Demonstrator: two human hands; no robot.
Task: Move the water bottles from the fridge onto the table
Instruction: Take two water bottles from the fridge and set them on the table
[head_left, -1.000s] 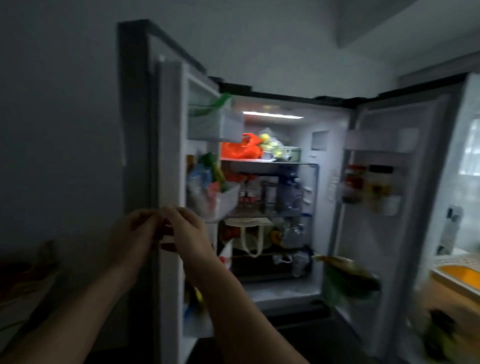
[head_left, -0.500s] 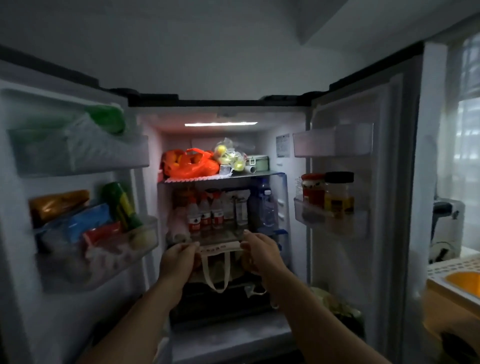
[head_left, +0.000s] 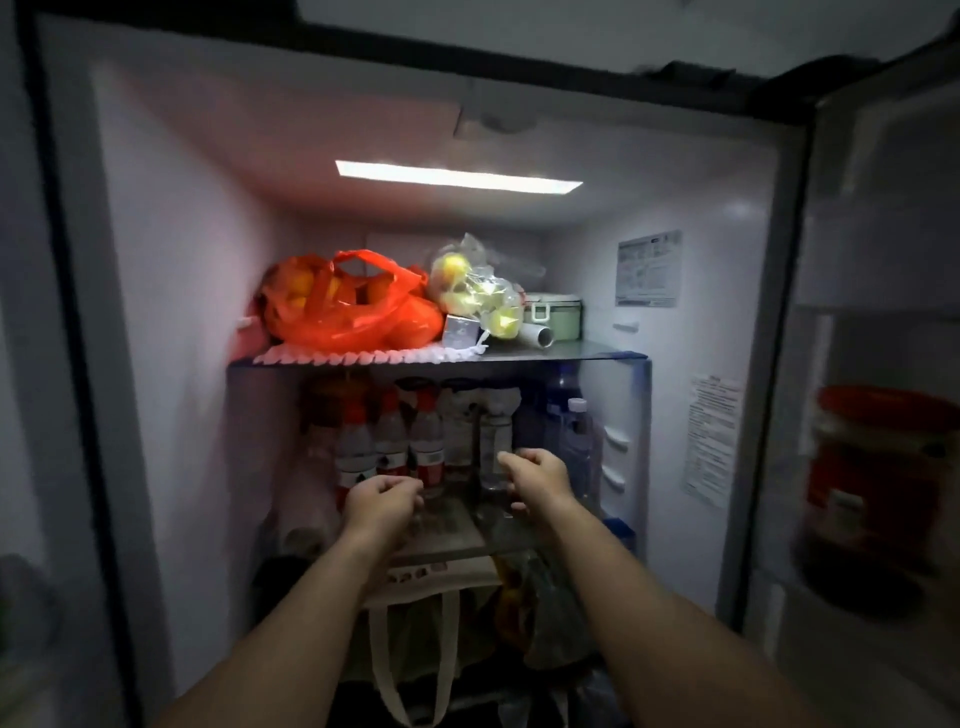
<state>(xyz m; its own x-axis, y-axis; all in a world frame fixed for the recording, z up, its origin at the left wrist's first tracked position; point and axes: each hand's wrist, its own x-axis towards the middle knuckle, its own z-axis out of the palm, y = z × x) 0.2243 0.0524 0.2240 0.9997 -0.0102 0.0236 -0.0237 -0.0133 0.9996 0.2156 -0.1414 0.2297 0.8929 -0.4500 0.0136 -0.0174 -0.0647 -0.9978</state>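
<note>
The fridge stands open and I look straight into it. Three small water bottles with red caps and red labels (head_left: 390, 448) stand in a row on the middle shelf (head_left: 452, 525). A clear bottle with a pale cap (head_left: 576, 441) stands at the right of that shelf, in front of a larger blue bottle (head_left: 561, 387). My left hand (head_left: 382, 501) is loosely curled just in front of the red-capped bottles, holding nothing. My right hand (head_left: 537, 478) reaches in beside the clear bottle, fingers curled, nothing in it.
An orange plastic bag of fruit (head_left: 348, 304), a clear bag of yellow fruit (head_left: 480, 291) and a green box (head_left: 553, 314) fill the top shelf. A cloth bag (head_left: 415, 613) hangs below the middle shelf. A red-lidded jar (head_left: 878, 467) sits in the right door.
The view has closed in on the fridge interior. Both hands rose from the cloth bag's edge up to the middle shelf, close to the bottles.
</note>
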